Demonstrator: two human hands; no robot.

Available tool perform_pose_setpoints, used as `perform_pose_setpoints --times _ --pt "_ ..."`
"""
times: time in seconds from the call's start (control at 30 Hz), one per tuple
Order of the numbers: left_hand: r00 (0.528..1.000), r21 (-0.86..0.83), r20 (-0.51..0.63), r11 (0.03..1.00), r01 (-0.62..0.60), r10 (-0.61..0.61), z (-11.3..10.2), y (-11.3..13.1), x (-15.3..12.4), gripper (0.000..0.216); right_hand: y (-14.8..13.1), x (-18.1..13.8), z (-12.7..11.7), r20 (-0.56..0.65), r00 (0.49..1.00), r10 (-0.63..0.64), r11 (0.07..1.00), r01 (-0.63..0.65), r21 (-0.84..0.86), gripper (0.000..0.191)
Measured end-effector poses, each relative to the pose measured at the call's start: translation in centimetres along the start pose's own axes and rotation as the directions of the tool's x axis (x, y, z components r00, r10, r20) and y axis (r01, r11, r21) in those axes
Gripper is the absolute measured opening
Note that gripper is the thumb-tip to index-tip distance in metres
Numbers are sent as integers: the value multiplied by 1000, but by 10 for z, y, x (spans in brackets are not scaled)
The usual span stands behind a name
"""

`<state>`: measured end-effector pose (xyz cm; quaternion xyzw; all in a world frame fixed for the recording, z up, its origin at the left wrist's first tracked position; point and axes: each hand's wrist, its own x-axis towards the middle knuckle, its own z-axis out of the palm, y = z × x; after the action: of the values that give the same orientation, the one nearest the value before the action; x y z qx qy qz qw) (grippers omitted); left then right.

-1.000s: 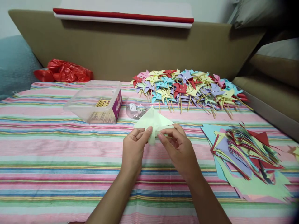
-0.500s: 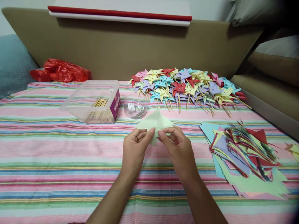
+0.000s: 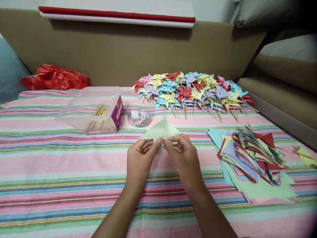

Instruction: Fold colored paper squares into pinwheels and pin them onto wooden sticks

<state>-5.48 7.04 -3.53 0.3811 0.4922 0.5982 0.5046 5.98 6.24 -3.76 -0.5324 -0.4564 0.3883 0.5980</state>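
Both my hands pinch one pale green paper piece (image 3: 160, 130) above the striped cloth. My left hand (image 3: 139, 159) grips its near edge with thumb and fingers closed. My right hand (image 3: 183, 158) holds the same edge from the right, fingertips almost touching the left ones. The paper's folded points rise away from me. Just beyond it stands a small clear cup of metal pins (image 3: 139, 116).
A clear plastic box with wooden sticks (image 3: 92, 109) sits at the left. A heap of finished paper pinwheels (image 3: 190, 91) lies at the back. A stack of cut coloured papers (image 3: 250, 153) lies at the right. A red plastic bag (image 3: 55, 77) rests by the sofa back.
The view has shifted slightly, so everything sits a little further left. My hands have drawn closer together on the green paper, which looks more folded.
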Motion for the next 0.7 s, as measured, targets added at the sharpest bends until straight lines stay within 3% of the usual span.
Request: perform_pose_setpoints --times 0.23,0.33,0.43,0.5,0.7 --pt "1000 -16 4 1000 -4 4 -1 -4 1 28 0 -2 1 11 1000 17 999 -16 -39 21" --pt "1000 -25 4 1000 9 -9 -1 -4 2 28 1 -3 2 15 999 34 998 -35 51 22" --pt "998 -21 65 999 26 -24 -3 -2 2 26 3 0 -2 -41 999 27 987 -21 161 65" --pt "992 10 120 1000 29 -30 -6 2 3 26 3 4 -8 -31 999 42 992 -38 117 78" --pt "971 131 238 990 -45 13 -16 16 8 27 -5 9 -24 233 962 139 984 -161 76 39"
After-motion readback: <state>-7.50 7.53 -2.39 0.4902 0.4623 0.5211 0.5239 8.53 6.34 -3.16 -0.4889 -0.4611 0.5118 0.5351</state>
